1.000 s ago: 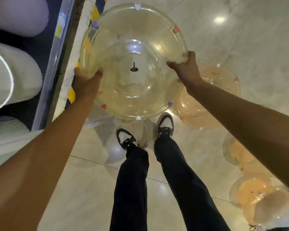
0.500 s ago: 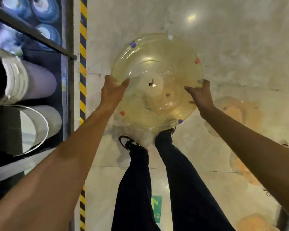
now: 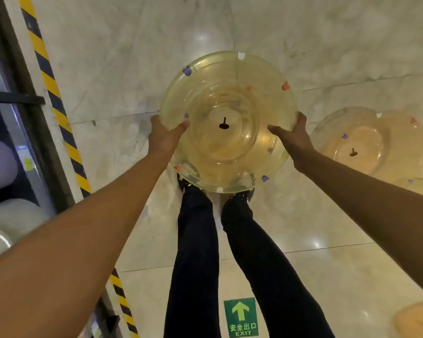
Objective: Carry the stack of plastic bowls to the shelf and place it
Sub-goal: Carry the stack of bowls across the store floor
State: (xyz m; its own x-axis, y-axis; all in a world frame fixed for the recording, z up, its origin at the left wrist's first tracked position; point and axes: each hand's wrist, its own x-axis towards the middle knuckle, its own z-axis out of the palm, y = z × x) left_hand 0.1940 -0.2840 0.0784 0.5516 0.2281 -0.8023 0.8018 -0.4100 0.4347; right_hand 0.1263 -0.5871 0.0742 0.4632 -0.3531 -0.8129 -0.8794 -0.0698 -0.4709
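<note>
A stack of clear yellowish plastic bowls (image 3: pixel 230 98) with small coloured tabs on the rim hangs in front of me above the marble floor, over my feet. My left hand (image 3: pixel 163 135) grips the left rim with the thumb inside the bowl. My right hand (image 3: pixel 292 136) grips the right rim the same way. The shelf (image 3: pixel 22 132) runs along the far left, a dark metal rack holding large pale rolls.
Yellow-and-black hazard tape (image 3: pixel 56 111) marks the floor beside the shelf. More stacks of bowls (image 3: pixel 376 140) sit on the floor at right, another (image 3: pixel 415 320) at bottom right. A green exit arrow sticker (image 3: pixel 241 318) lies between my legs.
The view swung away from the shelf, which slid toward the left edge. The stack stays in both hands, now lower and further from the rack, with floor bowls nearer on the right.
</note>
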